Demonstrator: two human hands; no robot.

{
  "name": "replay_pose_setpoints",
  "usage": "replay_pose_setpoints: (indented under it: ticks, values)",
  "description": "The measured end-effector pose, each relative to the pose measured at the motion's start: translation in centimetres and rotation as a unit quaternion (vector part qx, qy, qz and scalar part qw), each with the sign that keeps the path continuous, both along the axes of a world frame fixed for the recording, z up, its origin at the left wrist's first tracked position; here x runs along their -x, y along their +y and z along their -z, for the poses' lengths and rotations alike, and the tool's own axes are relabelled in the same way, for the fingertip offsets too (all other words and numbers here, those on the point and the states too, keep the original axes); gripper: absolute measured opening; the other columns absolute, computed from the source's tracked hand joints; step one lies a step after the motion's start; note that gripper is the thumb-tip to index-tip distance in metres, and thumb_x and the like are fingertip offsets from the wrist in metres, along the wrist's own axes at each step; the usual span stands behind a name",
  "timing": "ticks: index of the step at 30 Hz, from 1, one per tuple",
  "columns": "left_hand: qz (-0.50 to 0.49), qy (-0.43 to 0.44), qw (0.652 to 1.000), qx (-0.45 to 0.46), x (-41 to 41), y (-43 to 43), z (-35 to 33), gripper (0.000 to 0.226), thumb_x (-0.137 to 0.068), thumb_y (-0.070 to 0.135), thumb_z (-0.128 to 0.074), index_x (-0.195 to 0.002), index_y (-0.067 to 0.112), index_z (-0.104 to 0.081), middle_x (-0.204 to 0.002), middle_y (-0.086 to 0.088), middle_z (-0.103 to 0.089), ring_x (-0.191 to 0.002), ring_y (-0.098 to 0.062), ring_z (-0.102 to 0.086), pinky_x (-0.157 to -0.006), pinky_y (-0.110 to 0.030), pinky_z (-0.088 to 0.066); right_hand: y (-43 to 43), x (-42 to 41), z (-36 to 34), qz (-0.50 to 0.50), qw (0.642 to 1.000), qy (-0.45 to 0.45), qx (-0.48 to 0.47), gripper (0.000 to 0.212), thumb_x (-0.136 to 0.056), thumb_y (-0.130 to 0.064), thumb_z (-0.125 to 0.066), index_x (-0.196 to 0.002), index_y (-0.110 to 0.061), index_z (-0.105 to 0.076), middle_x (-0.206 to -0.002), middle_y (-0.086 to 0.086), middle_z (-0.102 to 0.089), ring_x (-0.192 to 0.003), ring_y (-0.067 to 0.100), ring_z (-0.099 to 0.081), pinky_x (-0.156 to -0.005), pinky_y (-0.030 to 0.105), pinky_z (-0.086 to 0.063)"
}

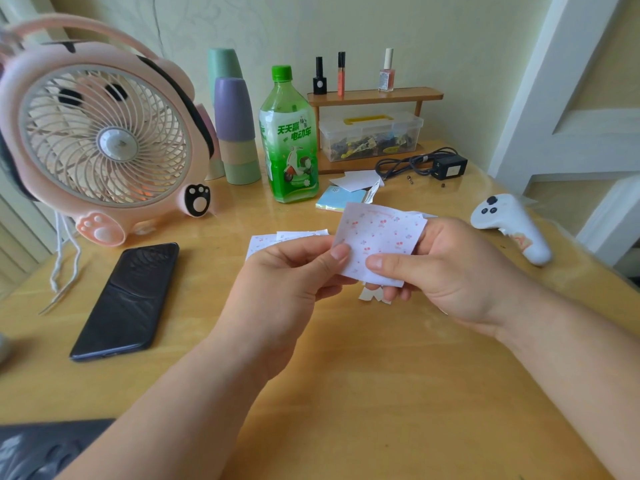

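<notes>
Pinched at its left edge by thumb and forefinger of the left hand (287,271), pressed near the bottom under the right hand (450,271) thumb, fingers curled behind: paper sheet (379,233), white, dotted with tiny red cherries, lifted over mid-tabletop (346,375). Just behind, matching printed scraps (277,239) lying flat; leftward a dark phone (128,299); toward the rear edge a green bottle (289,140)

The wooden table (381,393) bears a fan (104,133), phone (128,299), green bottle (291,143), white controller (512,226) and paper scraps (273,239).
</notes>
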State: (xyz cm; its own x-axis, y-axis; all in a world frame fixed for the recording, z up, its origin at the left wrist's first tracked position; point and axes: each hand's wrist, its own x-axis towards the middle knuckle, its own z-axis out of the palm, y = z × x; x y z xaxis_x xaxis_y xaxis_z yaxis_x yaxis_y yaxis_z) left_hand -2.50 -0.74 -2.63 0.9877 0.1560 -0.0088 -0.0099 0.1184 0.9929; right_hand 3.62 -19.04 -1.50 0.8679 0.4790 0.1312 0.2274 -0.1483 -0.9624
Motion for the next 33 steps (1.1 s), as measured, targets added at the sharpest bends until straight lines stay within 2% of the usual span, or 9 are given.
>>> replay_pose_setpoints:
  ticks: [5,9,11,14,17,23,27,30,33]
  values:
    - [-0.038,0.003,0.999,-0.004,-0.6,0.4,0.2,0.021,-0.098,0.013,-0.064,-0.103,0.025,-0.081,-0.100,-0.003,-0.080,-0.091,-0.020,-0.072,-0.086,-0.038,-0.057,0.0,-0.3,0.2,-0.018,0.999,0.039,-0.011,0.027,-0.079,-0.004,-0.082,-0.104,0.001,-0.072,-0.092,0.025,-0.074,-0.072,0.031,-0.063,-0.061,0.037,-0.047]
    - [-0.094,-0.014,0.995,-0.007,-0.9,0.7,0.2,0.018,-0.099,0.021,-0.064,-0.114,0.028,-0.073,-0.090,-0.007,-0.079,-0.077,-0.023,-0.068,-0.083,-0.042,-0.058,-0.4,-0.4,0.1,-0.016,0.999,0.027,0.014,0.011,-0.084,-0.002,-0.076,-0.095,-0.005,-0.073,-0.084,0.018,-0.076,-0.064,0.019,-0.064,-0.053,0.023,-0.046]
    - [-0.088,-0.027,0.996,0.001,-0.7,0.6,0.0,0.020,-0.102,0.024,-0.058,-0.119,0.027,-0.068,-0.085,-0.011,-0.078,-0.079,-0.026,-0.068,-0.082,-0.042,-0.056,-0.4,-0.3,0.1,-0.025,0.999,0.027,0.008,0.017,-0.084,-0.006,-0.079,-0.100,-0.008,-0.075,-0.093,0.011,-0.079,-0.076,0.014,-0.071,-0.064,0.024,-0.052]
    - [-0.052,-0.050,0.997,0.003,-0.4,0.3,-0.1,0.023,-0.105,0.033,-0.052,-0.121,0.026,-0.066,-0.085,-0.015,-0.078,-0.084,-0.027,-0.068,-0.079,-0.040,-0.051,-0.4,-0.4,0.0,-0.035,0.999,0.032,-0.015,0.039,-0.079,-0.018,-0.081,-0.116,-0.010,-0.074,-0.115,0.006,-0.076,-0.110,0.025,-0.071,-0.099,0.051,-0.054]
    - [-0.014,-0.067,0.998,0.000,-0.2,0.0,0.0,0.042,-0.095,0.052,-0.051,-0.126,0.026,-0.063,-0.090,-0.018,-0.078,-0.094,-0.030,-0.069,-0.081,-0.042,-0.048,-0.5,-0.5,0.1,0.002,1.000,0.013,-0.026,0.051,-0.068,-0.031,-0.086,-0.112,-0.007,-0.073,-0.113,0.015,-0.075,-0.110,0.036,-0.069,-0.099,0.066,-0.049]
    - [-0.003,-0.059,0.998,0.025,-0.2,-0.1,-0.2,0.053,-0.090,0.059,-0.050,-0.129,0.025,-0.063,-0.094,-0.021,-0.077,-0.103,-0.033,-0.069,-0.081,-0.042,-0.048,-0.5,0.0,-0.2,-0.002,0.999,-0.033,0.000,0.030,-0.082,-0.015,-0.084,-0.111,-0.013,-0.076,-0.107,0.002,-0.078,-0.105,0.021,-0.072,-0.100,0.049,-0.053]
    - [0.005,-0.009,0.995,0.099,0.1,-0.1,-1.0,0.050,-0.097,0.054,-0.049,-0.132,0.018,-0.057,-0.094,-0.025,-0.076,-0.098,-0.030,-0.071,-0.081,-0.041,-0.048,-0.4,0.1,0.0,-0.022,0.988,-0.151,0.002,0.014,-0.085,-0.008,-0.080,-0.099,-0.011,-0.081,-0.095,0.000,-0.069,-0.089,0.019,-0.067,-0.081,0.033,-0.052]
    - [0.013,0.035,0.987,0.159,0.5,-0.1,-1.6,0.051,-0.099,0.053,-0.047,-0.133,0.015,-0.052,-0.086,-0.022,-0.076,-0.087,-0.027,-0.072,-0.081,-0.040,-0.049,-0.2,0.3,0.1,-0.016,0.935,-0.348,0.071,0.012,-0.085,-0.010,-0.081,-0.092,-0.020,-0.082,-0.089,0.001,-0.061,-0.089,0.021,-0.058,-0.078,0.022,-0.044]
    - [0.010,0.063,0.978,0.199,0.7,-0.4,-1.9,0.050,-0.100,0.051,-0.048,-0.136,0.016,-0.044,-0.097,-0.028,-0.075,-0.100,-0.034,-0.074,-0.090,-0.045,-0.051,-0.2,0.2,0.0,-0.019,0.889,-0.441,0.118,0.008,-0.089,-0.013,-0.077,-0.092,-0.018,-0.082,-0.091,0.000,-0.062,-0.091,0.020,-0.053,-0.080,0.018,-0.038]
